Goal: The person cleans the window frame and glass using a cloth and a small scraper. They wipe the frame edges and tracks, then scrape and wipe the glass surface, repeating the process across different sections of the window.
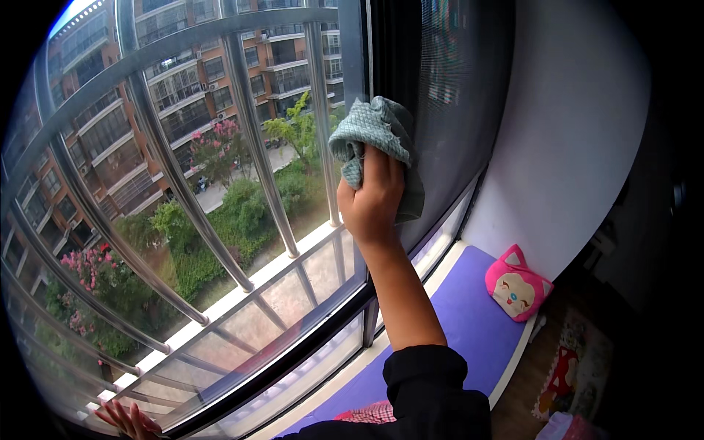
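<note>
A grey-green textured cloth (375, 128) is bunched in my right hand (374, 198), the fingers wrapped round it. The arm reaches up, its black sleeve pushed back towards the elbow. The cloth lies over the dark upright window frame (357, 59), at the edge of the glass; whether it presses on the frame cannot be told. Part of the cloth hangs down behind the wrist. At the lower left corner, my left hand (130, 422) shows only in part, fingers spread, beside the lower part of the window. It appears to hold nothing.
Metal bars (165, 154) stand outside the glass, with trees and apartment buildings beyond. A purple mat (469, 315) covers the sill ledge. On it, against the white wall (565, 125), leans a pink cat-eared cushion (518, 284). Red checked fabric (370, 413) lies near my sleeve.
</note>
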`<state>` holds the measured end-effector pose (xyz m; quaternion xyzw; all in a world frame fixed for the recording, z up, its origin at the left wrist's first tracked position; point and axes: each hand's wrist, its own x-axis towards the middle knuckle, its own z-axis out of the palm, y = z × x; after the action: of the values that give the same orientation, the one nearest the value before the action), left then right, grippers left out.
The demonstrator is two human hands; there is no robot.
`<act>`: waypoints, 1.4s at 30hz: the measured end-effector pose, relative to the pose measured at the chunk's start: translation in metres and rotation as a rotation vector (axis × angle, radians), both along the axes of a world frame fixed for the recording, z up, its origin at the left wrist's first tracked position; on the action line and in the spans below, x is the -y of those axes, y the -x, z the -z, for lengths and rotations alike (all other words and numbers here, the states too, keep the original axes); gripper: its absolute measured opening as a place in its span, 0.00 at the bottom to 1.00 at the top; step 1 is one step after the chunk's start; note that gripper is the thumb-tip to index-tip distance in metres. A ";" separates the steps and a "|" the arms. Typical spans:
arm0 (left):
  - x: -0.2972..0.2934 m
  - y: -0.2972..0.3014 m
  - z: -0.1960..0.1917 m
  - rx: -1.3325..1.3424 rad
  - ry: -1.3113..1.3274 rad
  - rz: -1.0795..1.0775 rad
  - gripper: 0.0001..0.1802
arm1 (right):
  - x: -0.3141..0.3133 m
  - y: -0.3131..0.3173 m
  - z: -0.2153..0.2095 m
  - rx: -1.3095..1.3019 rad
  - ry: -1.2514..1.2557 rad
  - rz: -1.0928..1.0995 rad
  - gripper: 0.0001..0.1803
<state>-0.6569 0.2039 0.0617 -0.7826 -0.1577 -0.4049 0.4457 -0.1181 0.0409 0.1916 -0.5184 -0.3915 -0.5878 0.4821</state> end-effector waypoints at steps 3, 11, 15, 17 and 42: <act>0.002 0.008 -0.001 -0.009 0.001 -0.018 0.17 | -0.011 -0.010 -0.083 0.173 -0.114 -0.082 0.22; -0.010 0.005 0.006 0.020 -0.011 0.044 0.16 | -0.003 -0.021 -0.217 0.285 -0.125 0.035 0.13; 0.003 0.007 -0.005 -0.030 -0.024 0.010 0.16 | -0.009 -0.014 -0.051 0.135 -0.023 0.012 0.22; 0.004 0.010 -0.001 -0.020 -0.024 0.006 0.16 | -0.001 -0.001 0.035 0.008 0.074 0.038 0.26; -0.004 0.011 -0.005 0.068 -0.048 0.033 0.16 | 0.176 0.024 0.261 -1.901 -0.366 -0.875 0.14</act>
<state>-0.6681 0.2083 0.0662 -0.7600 -0.1501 -0.4422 0.4520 -0.1417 -0.1352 -0.0689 -0.4985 0.0882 0.2333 0.8302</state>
